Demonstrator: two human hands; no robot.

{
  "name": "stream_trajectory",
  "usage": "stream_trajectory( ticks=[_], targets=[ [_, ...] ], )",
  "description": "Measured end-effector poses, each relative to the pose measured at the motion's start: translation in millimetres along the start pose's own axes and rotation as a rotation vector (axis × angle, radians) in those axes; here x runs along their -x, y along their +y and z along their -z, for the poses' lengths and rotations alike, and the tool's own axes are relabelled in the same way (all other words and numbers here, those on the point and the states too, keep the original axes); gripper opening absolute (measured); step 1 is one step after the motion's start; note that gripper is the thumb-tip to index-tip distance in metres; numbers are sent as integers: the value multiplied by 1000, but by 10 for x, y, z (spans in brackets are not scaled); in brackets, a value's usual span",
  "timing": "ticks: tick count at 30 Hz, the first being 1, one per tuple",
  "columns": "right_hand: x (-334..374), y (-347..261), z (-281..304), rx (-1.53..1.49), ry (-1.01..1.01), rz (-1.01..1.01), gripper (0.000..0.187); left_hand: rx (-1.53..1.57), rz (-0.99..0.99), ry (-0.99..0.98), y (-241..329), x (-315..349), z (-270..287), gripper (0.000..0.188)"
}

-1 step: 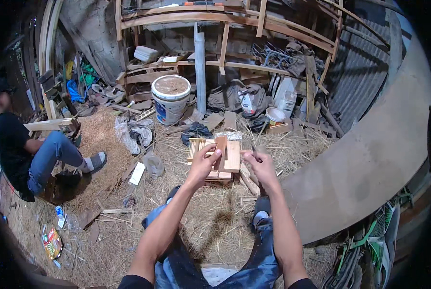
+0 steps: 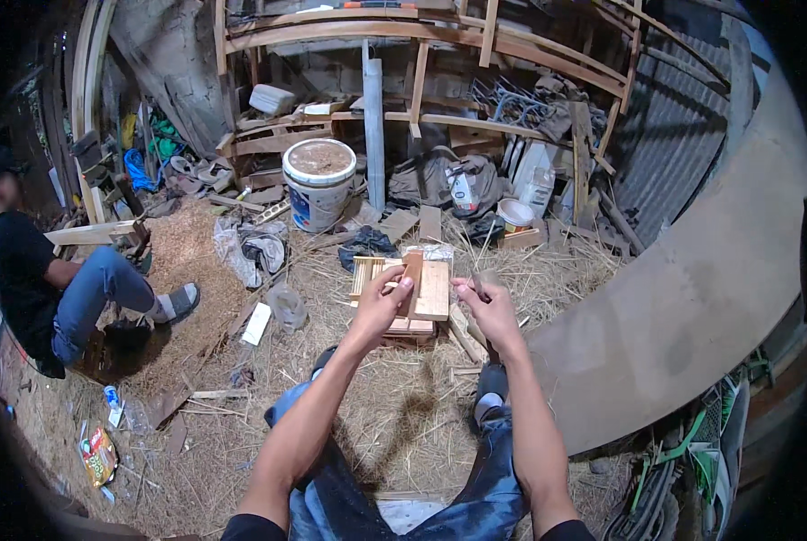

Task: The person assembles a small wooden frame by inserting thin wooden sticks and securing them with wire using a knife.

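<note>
My left hand [image 2: 381, 305] is closed around a reddish-brown strip of wood [image 2: 412, 269], thumb at its front and fingers behind. The strip stands against a pale wooden board [image 2: 433, 290], touching or very near its left side. Beneath them lies a small stack of wooden pieces [image 2: 410, 326], with a slatted wooden piece [image 2: 367, 270] at its left. My right hand [image 2: 491, 311] is just right of the pale board, fingers pinched. A thin dark object [image 2: 481, 287] sticks out of that grip; its kind is too small to tell.
A person [image 2: 69, 279] sits at the left beside wood shavings [image 2: 187, 243]. A white bucket [image 2: 319, 185] stands behind the stack, near a grey post [image 2: 373, 135]. A large curved sheet [image 2: 683, 316] rises at my right. Straw [image 2: 367, 406] covers the ground.
The pale board now shows more broadly beside the brown strip, and the gap between them looks narrower. In my right hand the thin dark object has tilted. My left hand has barely moved.
</note>
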State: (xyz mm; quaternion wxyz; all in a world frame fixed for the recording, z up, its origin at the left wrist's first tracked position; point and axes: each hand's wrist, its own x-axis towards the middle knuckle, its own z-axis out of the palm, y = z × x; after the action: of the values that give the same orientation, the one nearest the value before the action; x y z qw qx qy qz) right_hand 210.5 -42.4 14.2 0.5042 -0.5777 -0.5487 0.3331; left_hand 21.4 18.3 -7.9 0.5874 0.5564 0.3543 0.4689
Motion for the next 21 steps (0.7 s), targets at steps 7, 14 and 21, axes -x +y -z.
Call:
stream_trajectory(
  ticks=[7,14,21],
  targets=[
    [9,-56,47,-184,-161,47,22,-368,-165,-153,82,74,95,37],
    [75,-183,-95,-104,-87,-19,22,266,-58,-1,251,98,153,35],
    [33,-193,-57,-385,148,68,26,468,-63,87,285,43,167,36]
  ],
)
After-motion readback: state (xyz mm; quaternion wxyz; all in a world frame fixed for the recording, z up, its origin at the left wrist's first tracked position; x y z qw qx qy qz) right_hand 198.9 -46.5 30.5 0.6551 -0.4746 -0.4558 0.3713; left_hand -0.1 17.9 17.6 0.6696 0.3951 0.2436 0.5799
